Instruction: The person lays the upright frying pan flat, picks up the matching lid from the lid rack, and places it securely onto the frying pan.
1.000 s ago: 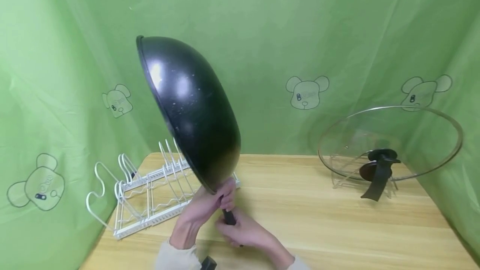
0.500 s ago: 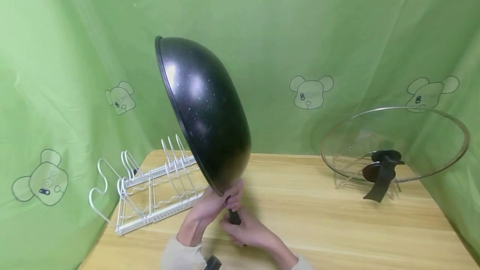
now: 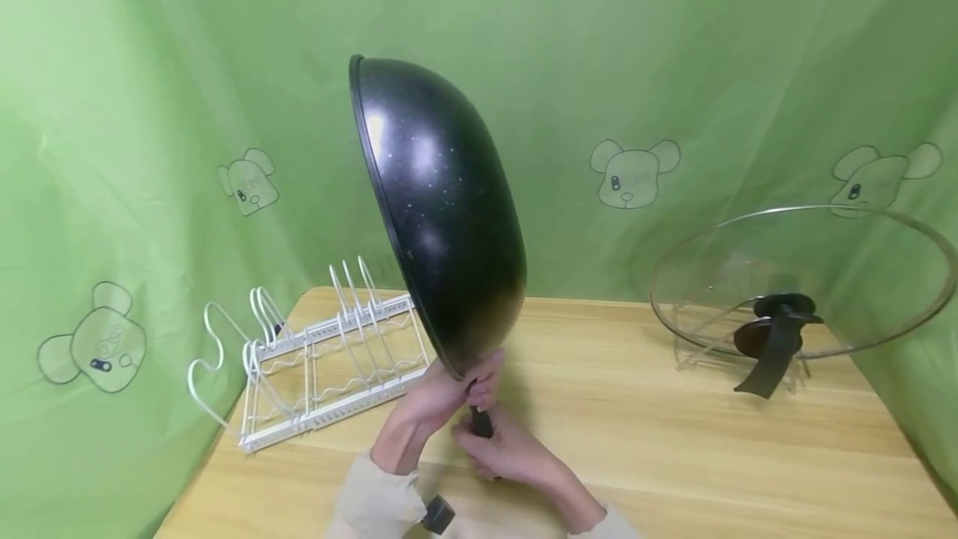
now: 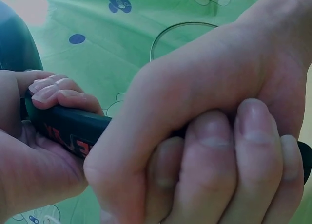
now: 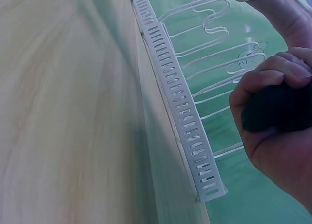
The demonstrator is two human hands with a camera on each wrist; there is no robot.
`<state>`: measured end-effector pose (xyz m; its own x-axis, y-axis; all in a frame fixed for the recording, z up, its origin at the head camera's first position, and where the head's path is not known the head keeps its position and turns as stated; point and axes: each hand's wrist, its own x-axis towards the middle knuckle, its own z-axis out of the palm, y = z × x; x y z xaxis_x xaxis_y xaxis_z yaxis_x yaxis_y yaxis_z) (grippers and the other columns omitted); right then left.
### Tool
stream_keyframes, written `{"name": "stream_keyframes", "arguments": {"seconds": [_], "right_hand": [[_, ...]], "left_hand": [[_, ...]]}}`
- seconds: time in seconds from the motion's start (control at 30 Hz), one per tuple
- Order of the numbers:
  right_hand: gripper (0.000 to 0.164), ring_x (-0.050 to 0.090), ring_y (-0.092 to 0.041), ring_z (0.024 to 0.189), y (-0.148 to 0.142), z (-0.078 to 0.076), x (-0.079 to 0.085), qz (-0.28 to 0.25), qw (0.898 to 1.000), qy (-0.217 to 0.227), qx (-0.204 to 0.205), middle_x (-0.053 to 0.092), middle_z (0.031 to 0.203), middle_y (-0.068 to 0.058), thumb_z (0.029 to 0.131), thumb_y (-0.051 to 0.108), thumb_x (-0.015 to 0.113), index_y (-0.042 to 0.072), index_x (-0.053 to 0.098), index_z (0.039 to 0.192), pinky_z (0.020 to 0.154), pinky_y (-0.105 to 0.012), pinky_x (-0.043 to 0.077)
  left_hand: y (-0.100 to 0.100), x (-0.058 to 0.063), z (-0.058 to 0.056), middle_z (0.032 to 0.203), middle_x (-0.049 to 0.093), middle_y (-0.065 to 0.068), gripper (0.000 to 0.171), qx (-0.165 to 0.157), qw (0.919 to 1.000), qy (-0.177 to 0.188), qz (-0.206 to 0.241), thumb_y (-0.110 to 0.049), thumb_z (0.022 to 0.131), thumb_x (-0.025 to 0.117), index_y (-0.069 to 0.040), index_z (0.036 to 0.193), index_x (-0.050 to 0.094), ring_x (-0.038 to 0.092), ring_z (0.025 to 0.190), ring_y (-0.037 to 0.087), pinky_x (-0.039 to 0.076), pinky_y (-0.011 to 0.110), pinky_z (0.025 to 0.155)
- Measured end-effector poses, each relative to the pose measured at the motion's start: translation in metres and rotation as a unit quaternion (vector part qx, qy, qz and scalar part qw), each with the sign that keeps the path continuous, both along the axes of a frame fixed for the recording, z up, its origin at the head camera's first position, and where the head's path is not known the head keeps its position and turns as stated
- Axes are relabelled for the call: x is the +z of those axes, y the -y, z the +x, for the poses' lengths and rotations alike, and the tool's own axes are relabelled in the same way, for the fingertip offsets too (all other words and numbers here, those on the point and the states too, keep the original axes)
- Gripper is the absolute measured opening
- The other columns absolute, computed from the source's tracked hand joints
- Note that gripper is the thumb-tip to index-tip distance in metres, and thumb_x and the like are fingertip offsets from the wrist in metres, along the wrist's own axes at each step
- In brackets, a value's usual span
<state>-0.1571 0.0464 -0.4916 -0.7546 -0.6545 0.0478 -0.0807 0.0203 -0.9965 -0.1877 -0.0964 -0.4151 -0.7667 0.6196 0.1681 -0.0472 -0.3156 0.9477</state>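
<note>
A black wok [image 3: 449, 206] is held up over the table in the head view, tilted on edge with its rounded underside to the right and its inside hidden. My left hand [image 3: 441, 398] grips the upper part of the black handle [image 3: 482, 422], close to the bowl. Lower down, my right hand [image 3: 512, 449] has its fingers wrapped round the same handle. In the left wrist view, red lettering shows on the handle [image 4: 73, 129] between both hands. The handle's end [image 5: 273, 109] sticks out of my right hand [image 5: 278, 160] in the right wrist view.
Left of the wok stands a white wire dish rack [image 3: 337, 414] with upright prongs. At the right, a large glass lid [image 3: 816, 208] with a black knob [image 3: 782, 331] leans on a small wire stand [image 3: 684, 356]. A green printed curtain [image 3: 524, 7] encloses the wooden table [image 3: 674, 456].
The wok and both hands have shifted right, away from the rack, and the wok leans a little less to the left. Both grips stay the same. The head view has shifted slightly.
</note>
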Motion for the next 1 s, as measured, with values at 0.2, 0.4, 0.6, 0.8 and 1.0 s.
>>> {"name": "stream_keyframes", "arguments": {"seconds": [0.2,0.4,0.6,0.8,1.0], "right_hand": [[0.022,0.041,-0.006,0.046,-0.006,0.001,0.0,-0.005,1.0,0.017,-0.017,0.044,0.058,0.008,0.104,0.012,0.054,0.009,0.048,0.082,0.044,-0.02,0.036],[0.023,0.039,-0.006,0.046,-0.012,0.001,-0.001,-0.008,0.999,0.028,-0.026,0.044,0.06,0.008,0.103,0.015,0.055,0.01,0.047,0.083,0.043,-0.019,0.036],[0.027,0.037,-0.006,0.046,-0.014,0.0,-0.002,-0.012,0.999,0.03,-0.007,0.043,0.058,0.009,0.104,0.015,0.053,0.009,0.045,0.079,0.044,-0.019,0.034],[0.027,0.036,-0.007,0.045,-0.017,0.004,-0.003,-0.006,0.999,0.044,-0.017,0.042,0.058,0.009,0.103,0.017,0.055,0.01,0.044,0.079,0.044,-0.019,0.035],[0.028,0.038,-0.007,0.046,-0.019,0.011,-0.003,0.01,0.998,0.046,-0.043,0.044,0.058,0.008,0.104,0.019,0.055,0.01,0.046,0.079,0.045,-0.019,0.037]], "left_hand": [[-0.007,-0.002,-0.006,0.067,0.035,-0.005,0.032,-0.018,0.9998,-0.01,-0.003,-0.007,0.107,0.045,-0.014,0.078,0.034,0.034,0.056,0.006,0.032,0.02,0.055],[-0.016,-0.003,-0.011,0.067,0.036,-0.004,0.024,-0.019,0.9997,0.006,-0.011,-0.006,0.104,0.048,-0.013,0.084,0.037,0.035,0.055,0.007,0.033,0.021,0.054],[-0.021,-0.004,-0.011,0.065,0.037,-0.003,0.015,-0.016,0.9995,0.011,-0.023,-0.004,0.101,0.046,-0.013,0.09,0.04,0.035,0.055,0.007,0.033,0.021,0.053],[-0.025,-0.004,-0.01,0.065,0.037,-0.004,0.012,-0.027,0.9993,0.008,-0.024,-0.008,0.105,0.046,-0.013,0.095,0.043,0.035,0.055,0.006,0.033,0.021,0.052],[-0.029,-0.004,-0.008,0.064,0.037,-0.005,0.021,-0.056,0.9982,-0.004,-0.019,-0.008,0.106,0.044,-0.013,0.086,0.04,0.035,0.054,0.005,0.032,0.02,0.051]]}}
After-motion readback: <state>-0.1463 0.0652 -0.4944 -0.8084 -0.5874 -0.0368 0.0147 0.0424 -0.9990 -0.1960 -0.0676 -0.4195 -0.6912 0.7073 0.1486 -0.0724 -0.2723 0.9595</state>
